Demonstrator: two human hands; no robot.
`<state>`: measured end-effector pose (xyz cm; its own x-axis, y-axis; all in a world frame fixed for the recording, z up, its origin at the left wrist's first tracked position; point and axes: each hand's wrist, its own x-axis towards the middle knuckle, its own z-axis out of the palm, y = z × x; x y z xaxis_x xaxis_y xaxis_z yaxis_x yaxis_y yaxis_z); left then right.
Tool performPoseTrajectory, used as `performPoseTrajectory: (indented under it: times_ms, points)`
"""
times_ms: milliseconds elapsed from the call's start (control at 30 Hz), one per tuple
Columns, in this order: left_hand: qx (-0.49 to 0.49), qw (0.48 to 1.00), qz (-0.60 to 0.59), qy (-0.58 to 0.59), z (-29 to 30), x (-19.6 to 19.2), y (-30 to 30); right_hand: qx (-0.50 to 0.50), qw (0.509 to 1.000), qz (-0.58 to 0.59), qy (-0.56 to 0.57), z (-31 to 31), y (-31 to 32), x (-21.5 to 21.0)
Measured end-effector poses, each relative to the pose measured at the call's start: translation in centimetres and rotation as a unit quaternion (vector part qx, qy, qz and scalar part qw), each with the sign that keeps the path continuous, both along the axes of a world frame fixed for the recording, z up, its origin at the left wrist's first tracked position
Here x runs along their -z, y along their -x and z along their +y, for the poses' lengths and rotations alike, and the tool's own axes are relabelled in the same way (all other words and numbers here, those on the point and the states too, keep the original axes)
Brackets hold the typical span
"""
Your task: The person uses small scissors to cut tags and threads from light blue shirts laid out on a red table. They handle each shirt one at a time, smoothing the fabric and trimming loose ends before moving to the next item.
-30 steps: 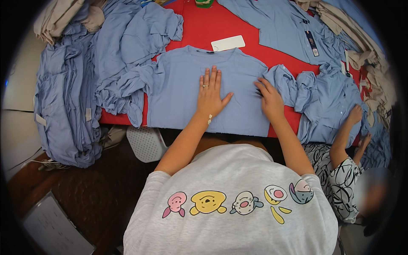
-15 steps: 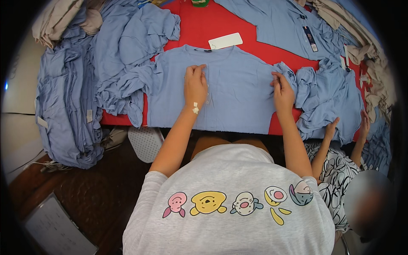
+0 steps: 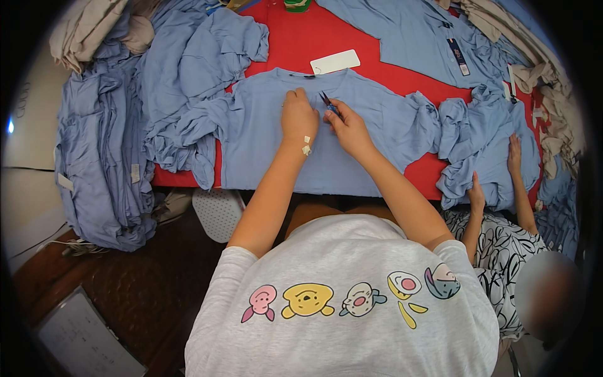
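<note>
A light blue T-shirt (image 3: 377,135) lies flat on the red table (image 3: 301,41), collar away from me. My left hand (image 3: 298,117) rests on its chest, fingers curled and pinching the cloth. Right beside it, my right hand (image 3: 347,127) holds small thread snips (image 3: 328,102) with their dark tips pointing at the fabric near the left hand's fingers. A white tape strip sits on my left wrist.
A white card (image 3: 335,61) lies beyond the collar. Crumpled blue shirts (image 3: 195,75) are heaped at left, more hang off the table's left edge (image 3: 100,176). Another person's hands (image 3: 496,169) handle a blue shirt at right. Beige garments (image 3: 553,81) line the far right.
Both hands left the shirt's sides and came together at its chest. The right hand now holds snips; the left now pinches the cloth.
</note>
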<state>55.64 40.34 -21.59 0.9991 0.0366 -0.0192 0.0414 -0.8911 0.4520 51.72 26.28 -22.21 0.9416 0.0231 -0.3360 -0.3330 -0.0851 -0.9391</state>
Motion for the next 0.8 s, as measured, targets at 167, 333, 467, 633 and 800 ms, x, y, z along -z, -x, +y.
performPoseTrajectory:
  times_ms: [167,333,467,633,800]
  points:
    - [0.015,0.995,0.016,0.096,1.5,0.7,-0.2,0.015,0.983,0.118,-0.141,0.3,-1.4,0.7]
    - [-0.068,0.874,0.049,0.479,5.1,4.1,-0.2,-0.014,0.955,0.177,-0.238,1.8,-3.4,-0.6]
    - [-0.057,0.812,0.063,0.577,5.6,4.5,-0.2,-0.015,0.94,0.172,-0.293,3.1,-3.8,-0.3]
    - [-0.084,0.782,0.079,0.612,5.1,2.9,-0.2,-0.021,0.939,0.149,-0.309,3.5,-3.7,0.0]
    - [-0.133,0.795,0.078,0.586,5.6,3.6,-0.4,-0.03,0.944,0.143,-0.296,3.3,-3.5,0.0]
